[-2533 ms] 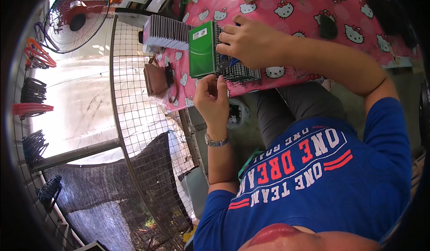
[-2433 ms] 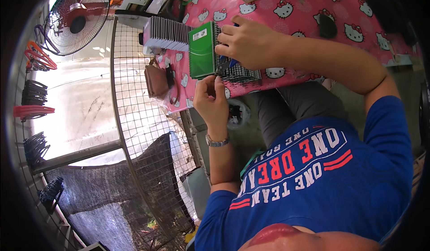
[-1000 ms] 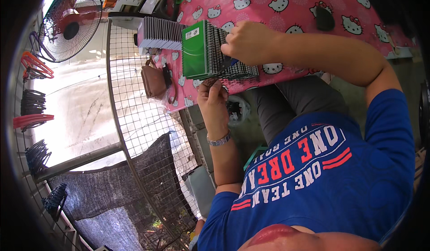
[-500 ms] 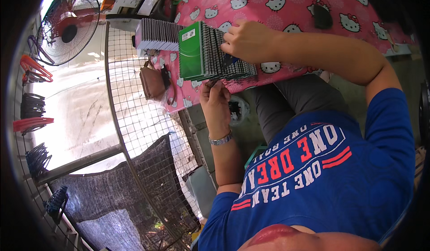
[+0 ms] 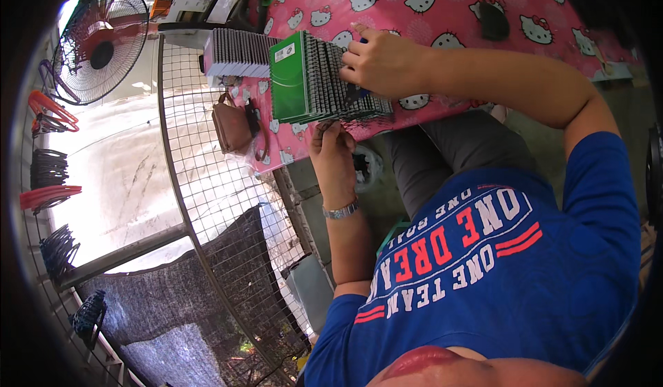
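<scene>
A row of green-fronted packs, standing on edge, sits at the near edge of the pink patterned tabletop. The right hand lies on top of the row, fingers curled down among the packs; what they pinch is hidden. The left hand reaches up from below the edge, its fingertips touching the underside of the row, its grip hard to make out. Just to the left stands a grey stack, and a brown bag hangs beside a wire grid.
</scene>
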Tool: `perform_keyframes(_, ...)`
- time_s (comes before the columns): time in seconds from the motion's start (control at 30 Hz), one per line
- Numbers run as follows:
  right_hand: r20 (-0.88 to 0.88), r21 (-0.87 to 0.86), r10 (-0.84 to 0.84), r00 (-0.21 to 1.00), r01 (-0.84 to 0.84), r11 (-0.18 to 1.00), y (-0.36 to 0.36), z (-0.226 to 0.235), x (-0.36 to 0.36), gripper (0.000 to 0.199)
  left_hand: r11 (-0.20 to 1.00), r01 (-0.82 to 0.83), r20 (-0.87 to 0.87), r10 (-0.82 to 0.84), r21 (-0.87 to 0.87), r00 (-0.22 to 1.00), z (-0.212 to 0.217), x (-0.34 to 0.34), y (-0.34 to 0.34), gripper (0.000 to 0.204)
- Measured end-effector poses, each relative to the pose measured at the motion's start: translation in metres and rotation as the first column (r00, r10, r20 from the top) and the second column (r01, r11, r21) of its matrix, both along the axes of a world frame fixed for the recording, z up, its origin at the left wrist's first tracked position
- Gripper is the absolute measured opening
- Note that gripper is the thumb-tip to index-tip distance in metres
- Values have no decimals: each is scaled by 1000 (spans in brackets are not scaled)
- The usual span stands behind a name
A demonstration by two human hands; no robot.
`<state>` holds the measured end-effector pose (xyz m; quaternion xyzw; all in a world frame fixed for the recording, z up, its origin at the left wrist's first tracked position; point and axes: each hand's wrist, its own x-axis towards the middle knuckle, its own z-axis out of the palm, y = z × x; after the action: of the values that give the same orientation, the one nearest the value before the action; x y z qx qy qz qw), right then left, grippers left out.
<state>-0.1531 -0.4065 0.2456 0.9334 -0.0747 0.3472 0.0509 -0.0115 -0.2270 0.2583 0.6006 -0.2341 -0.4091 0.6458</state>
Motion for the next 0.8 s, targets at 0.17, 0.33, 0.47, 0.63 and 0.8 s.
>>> perform_keyframes(0.17,-123,0,9,992,-9,1000,11,12,8,10,997,-73,10,73,22,997,-4,-8,-5,3)
perform_keyframes(0.33,-281,160,6,960,41,986,5,9,2,10,994,-69,242,47,85,969,-12,-13,-11,4)
perform_keyframes(0.47,-9,8,-29,1000,29,1000,-2,-5,-1,11,996,-79,116,75,32,990,-17,-12,-9,3)
perform_keyframes(0.63,-358,80,9,934,21,997,6,12,4,10,997,-69,98,65,37,993,-20,-7,-8,1)
perform_keyframes(0.8,-284,138,-9,959,50,989,3,-3,-1,11,997,-66,70,64,29,995,-18,-9,-6,2)
